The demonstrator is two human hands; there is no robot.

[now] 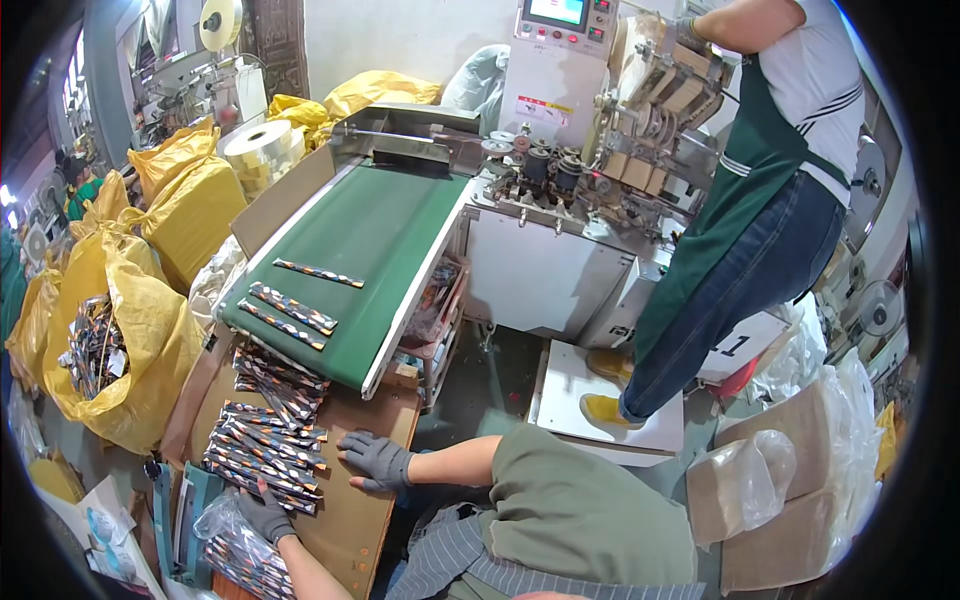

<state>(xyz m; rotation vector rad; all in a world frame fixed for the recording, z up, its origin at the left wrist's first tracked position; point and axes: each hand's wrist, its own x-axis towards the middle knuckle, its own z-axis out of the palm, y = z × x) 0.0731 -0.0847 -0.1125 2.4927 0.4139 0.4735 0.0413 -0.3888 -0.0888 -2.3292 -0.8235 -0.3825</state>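
My left hand, in a grey glove, lies with fingers apart at the near end of a pile of slim patterned packets. Beside its wrist is a clear plastic bag over more packets of the same kind; whether the fingertips touch the bag is hard to make out. My right hand, gloved alike, rests on the brown board table to the right of the pile. Its fingers are spread and hold nothing.
A green conveyor belt carries several packets toward the table. Yellow sacks stand at the left. A person in a green apron stands on a white platform by the machine. Cardboard and plastic sheets lie at right.
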